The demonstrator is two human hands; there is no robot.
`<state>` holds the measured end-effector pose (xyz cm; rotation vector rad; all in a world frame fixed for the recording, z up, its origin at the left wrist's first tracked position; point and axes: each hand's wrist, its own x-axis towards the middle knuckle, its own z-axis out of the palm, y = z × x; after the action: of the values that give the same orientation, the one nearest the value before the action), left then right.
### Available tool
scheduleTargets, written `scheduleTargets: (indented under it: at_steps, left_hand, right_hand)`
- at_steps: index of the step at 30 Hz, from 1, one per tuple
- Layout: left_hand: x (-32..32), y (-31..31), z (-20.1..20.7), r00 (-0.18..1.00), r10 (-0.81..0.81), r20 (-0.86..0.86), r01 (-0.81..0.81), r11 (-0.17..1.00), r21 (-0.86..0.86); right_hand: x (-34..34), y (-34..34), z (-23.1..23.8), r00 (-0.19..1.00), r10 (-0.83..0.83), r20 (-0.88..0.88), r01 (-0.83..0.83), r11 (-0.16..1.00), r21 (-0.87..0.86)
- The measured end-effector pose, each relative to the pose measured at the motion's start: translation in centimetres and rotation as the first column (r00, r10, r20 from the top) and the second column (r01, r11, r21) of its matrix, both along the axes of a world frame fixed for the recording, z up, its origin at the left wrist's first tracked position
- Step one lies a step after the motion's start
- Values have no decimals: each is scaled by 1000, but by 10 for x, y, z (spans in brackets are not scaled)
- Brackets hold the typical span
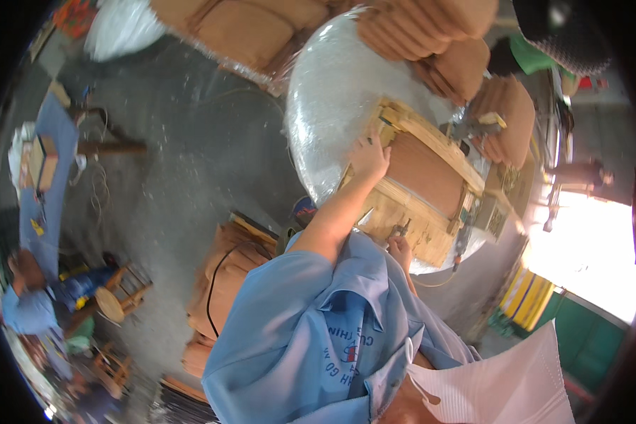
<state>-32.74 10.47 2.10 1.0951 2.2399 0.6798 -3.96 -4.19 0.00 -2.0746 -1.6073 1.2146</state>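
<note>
A pale wooden frame (431, 138) with a brown panel (424, 169) set in it lies on a round table wrapped in clear plastic (325, 106). My left hand (369, 159) rests flat on the frame's near left corner, fingers spread over the wood. My right hand (401, 249) is low at the frame's near edge, closed around a small dark tool (401, 230) that I cannot make out clearly. My blue shirt (311, 332) fills the lower middle and hides most of my right arm.
Stacks of brown padded pieces (459, 63) sit at the table's far side, with more on the floor (222, 275) beside me. A grey hand tool (473, 128) lies past the frame. A person in blue (28, 304) sits far left near wooden stools (116, 297).
</note>
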Motion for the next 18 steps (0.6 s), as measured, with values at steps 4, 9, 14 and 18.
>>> scheduleTargets:
  at_steps: [4, 9, 14, 18]
  left_hand:
    - [5, -3, -18, 997, 79, 22, -80, 993, 84]
    - [10, -7, -21, 994, 107, -6, -106, 988, 115]
    - [6, -8, -25, 992, 122, -31, -117, 984, 137]
    - [6, -12, -13, 996, 86, 6, -86, 991, 102]
  right_hand:
    - [13, 17, -9, 991, 126, 44, -121, 988, -97]
    - [54, 28, -44, 940, 334, 65, -331, 942, -63]
    - [38, 24, -34, 959, 279, 38, -269, 947, -177]
    - [63, 15, -59, 953, 255, 165, -250, 967, -55]
